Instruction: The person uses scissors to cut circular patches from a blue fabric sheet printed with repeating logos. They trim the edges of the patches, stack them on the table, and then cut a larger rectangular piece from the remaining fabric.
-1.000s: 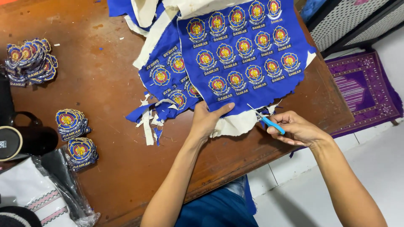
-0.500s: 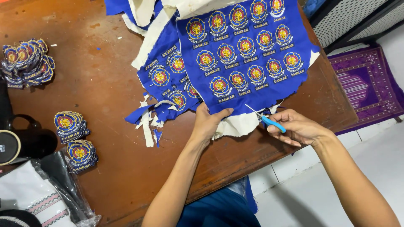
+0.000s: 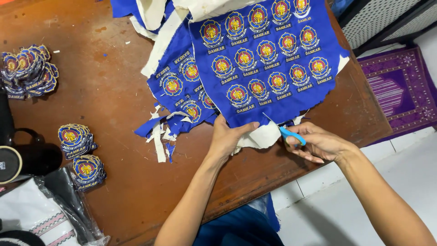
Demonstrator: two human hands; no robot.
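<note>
Single view, taken from the camera on your head. It looks steeply down over the near edge of the counter [image 3: 91, 91], whose edge runs slantwise from lower left to upper right, so the picture sits rotated against the counter. You stand at the lower side; your forearms enter from the bottom edge and your hands [image 3: 227, 139] meet near the centre. The range is close, about arm's reach: the blue cloth [image 3: 268, 59] fills the upper middle and is cut off by the top edge. To the right the view drops past the counter to the floor [image 3: 337, 205] and a rug [image 3: 400, 91]. No second view shares this scene.
</note>
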